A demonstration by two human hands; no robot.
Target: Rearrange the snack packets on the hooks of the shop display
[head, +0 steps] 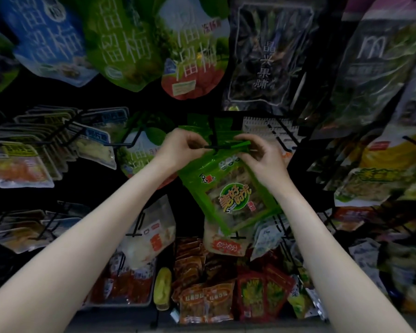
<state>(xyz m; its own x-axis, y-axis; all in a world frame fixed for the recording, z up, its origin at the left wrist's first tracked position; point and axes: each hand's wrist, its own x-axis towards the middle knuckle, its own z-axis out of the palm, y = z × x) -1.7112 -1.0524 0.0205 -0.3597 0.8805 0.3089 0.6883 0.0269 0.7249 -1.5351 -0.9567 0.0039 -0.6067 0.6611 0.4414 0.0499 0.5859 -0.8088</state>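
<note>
Both hands up at the hook [216, 146]: left hand [178, 146] and right hand [262, 156] each pinch the green packet's [228, 191] top edge, grip tight; more green packets [202, 126] hang right behind, red packets [207, 301] piled below

Two bare forearms, no sleeves in view up to frame edge. Left hand [180, 147] and right hand [262, 157] ungloved; no rings, watch or wristbands visible. Nails short, unpainted as far as visible.
</note>
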